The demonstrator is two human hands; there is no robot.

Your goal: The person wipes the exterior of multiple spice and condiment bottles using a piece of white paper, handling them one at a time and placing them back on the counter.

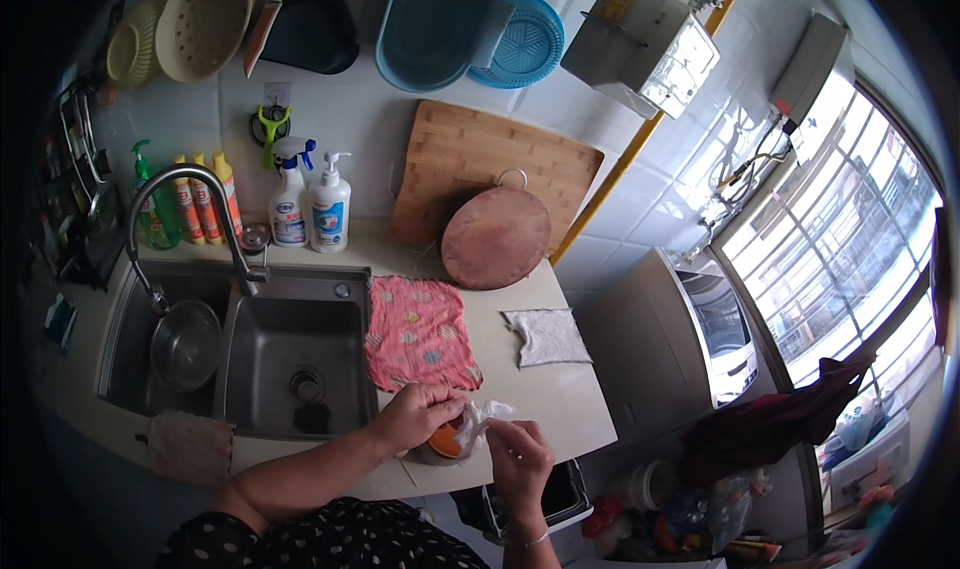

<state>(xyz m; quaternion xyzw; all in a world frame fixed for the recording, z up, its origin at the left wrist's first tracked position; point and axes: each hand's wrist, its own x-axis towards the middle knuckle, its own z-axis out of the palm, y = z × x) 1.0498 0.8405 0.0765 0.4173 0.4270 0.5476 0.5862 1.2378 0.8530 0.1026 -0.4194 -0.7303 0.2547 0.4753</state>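
Both hands meet over the near edge of the counter, around a crumpled piece of thin white material (480,420), tissue or plastic film. My right hand (523,449) pinches its right side between thumb and bent forefinger. From the other side, the fingertips of my left hand (418,417) close at its upper left edge. Directly beneath sits a low round container with an orange part (445,441), partly covered by the white material and my left hand. A thin stick (409,473) lies beside it at the counter edge. Beyond my hands is a pink patterned cloth (420,332).
Left of my hands is a double steel sink (281,344) with a faucet (240,246) and a metal bowl (186,344). A grey-white cloth (551,336) lies at right. Cutting boards, one wooden (480,149) and one round (496,237), lean on the wall. Below the counter stands a black bin (566,494).
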